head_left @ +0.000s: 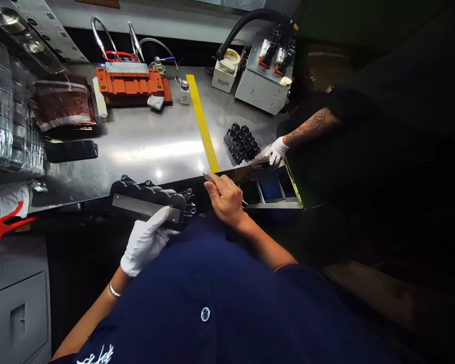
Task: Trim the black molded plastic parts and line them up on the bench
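My left hand (147, 243), in a white glove, grips a black moulded plastic part (157, 193) just off the front edge of the bench. That part has a scalloped upper edge, small ringed lugs, and a flat grey strip (138, 205) along its face; my thumb presses near the strip's right end. Bare and closed, my right hand (227, 199) is to the right of the part and apart from it. A slim knife (206, 176) is in its fingers, the pointed blade tip showing past the fingertips; most of the handle is hidden.
Black moulded parts (241, 143) lie on the metal bench (136, 136), near a co-worker's gloved hand (276, 150). Yellow tape (202, 124) crosses the bench. Behind stand an orange fixture (131, 86), a pump bottle (185, 93) and a grey machine (263, 76). A phone (72, 150) and clear trays (7, 111) are left.
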